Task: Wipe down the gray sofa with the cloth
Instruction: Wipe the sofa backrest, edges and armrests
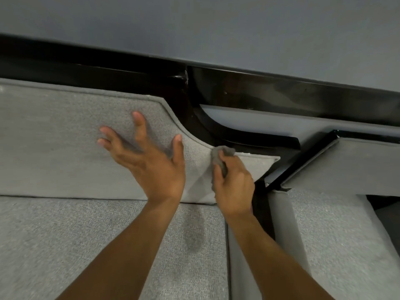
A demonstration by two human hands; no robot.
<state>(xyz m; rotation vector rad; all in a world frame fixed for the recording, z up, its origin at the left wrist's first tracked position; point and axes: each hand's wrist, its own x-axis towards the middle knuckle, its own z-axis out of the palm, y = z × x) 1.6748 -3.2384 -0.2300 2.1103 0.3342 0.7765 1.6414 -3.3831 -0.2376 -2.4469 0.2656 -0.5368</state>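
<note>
The gray sofa fills the lower view: its fabric backrest panel [65, 135] stands above the seat cushion [54, 239]. My right hand [234, 187] is closed around a bunched gray cloth [220, 158], pressed against the backrest's right end just below the curved piped edge. My left hand [149, 161] hovers in front of the backrest, fingers spread, holding nothing; its shadow falls on the fabric.
A glossy black frame [249, 89] runs along the backrest's top and curves down at the right. A second gray sofa section [346, 224] adjoins on the right, with a black strut [300, 161] between. A blue-gray wall [194, 24] lies behind.
</note>
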